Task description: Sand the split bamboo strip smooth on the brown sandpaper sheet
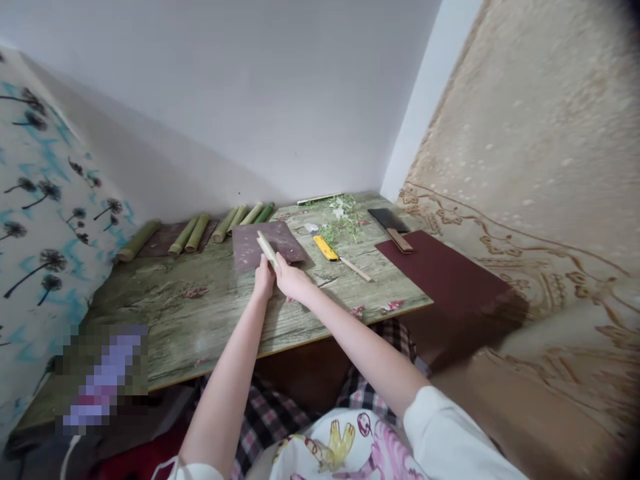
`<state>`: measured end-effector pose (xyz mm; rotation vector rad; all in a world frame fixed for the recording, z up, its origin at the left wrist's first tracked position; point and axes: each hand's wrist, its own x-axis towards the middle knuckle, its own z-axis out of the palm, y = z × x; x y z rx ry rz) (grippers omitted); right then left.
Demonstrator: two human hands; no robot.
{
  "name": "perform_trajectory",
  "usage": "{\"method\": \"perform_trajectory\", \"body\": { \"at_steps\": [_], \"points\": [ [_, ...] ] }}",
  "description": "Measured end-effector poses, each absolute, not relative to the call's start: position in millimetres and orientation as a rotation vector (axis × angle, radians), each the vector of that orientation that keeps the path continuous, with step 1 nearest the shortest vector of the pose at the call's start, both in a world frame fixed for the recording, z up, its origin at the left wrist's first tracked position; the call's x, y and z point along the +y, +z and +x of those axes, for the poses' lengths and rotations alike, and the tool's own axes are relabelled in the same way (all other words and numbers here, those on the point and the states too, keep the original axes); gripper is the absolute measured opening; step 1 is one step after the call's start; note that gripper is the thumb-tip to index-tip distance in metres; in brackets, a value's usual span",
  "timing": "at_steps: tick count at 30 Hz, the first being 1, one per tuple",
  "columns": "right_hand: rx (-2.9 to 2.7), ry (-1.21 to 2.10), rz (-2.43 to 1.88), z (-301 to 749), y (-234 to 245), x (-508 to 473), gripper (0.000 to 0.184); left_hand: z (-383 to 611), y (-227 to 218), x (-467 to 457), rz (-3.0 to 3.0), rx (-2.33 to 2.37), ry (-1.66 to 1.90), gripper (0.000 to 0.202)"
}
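White sleeves (445, 427) on my feed: left hand (263, 280) and right hand (295, 280) together clamp a pale green bamboo strip (267, 249); whole green bamboo tubes (197, 232) lie beyond, upper left.

Free room: long stretch of wood-grain bench (165, 320) left of the left hand (263, 281), out to the near edge; only pink flecks lie there. Pale green bamboo strip (267, 249) rises from both hands, over the dark brown sheet (287, 241). Right hand (295, 281): yellow utility knife (326, 248) and wooden stick (356, 269) lie just ahead to its right. Farther back, green bamboo tubes (220, 225) and herb clippings (343, 223) sit before the wall (225, 100). Maroon mat (440, 277) lies flat, far right.
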<state>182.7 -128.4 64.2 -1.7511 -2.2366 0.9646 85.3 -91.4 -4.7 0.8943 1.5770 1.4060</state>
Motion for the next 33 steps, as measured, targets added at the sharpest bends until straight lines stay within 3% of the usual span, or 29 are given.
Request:
{"method": "perform_trajectory", "body": {
  "at_steps": [6,10,17,22,28,33],
  "points": [
    [-2.237,0.762,-1.758,180,65,-125,0.048,86,-1,-93,0.905,1.598,1.376,0.06],
    [-2.193,0.874,-1.784,176,69,-116,0.049,84,4,-97,0.906,1.739,1.278,0.055],
    [-2.29,0.834,-1.716,171,61,-130,0.051,83,8,-98,0.963,1.468,1.37,0.056],
    [-2.206,1.008,-1.735,171,66,-114,0.05,81,7,-98,1.059,1.734,1.248,0.042],
    [-2.27,0.803,-1.696,182,50,-134,0.051,87,3,-97,0.977,1.551,1.353,0.06],
    [-2.282,0.696,-1.706,191,48,-131,0.05,83,-6,-92,1.018,1.68,1.274,0.058]
  ]
}}
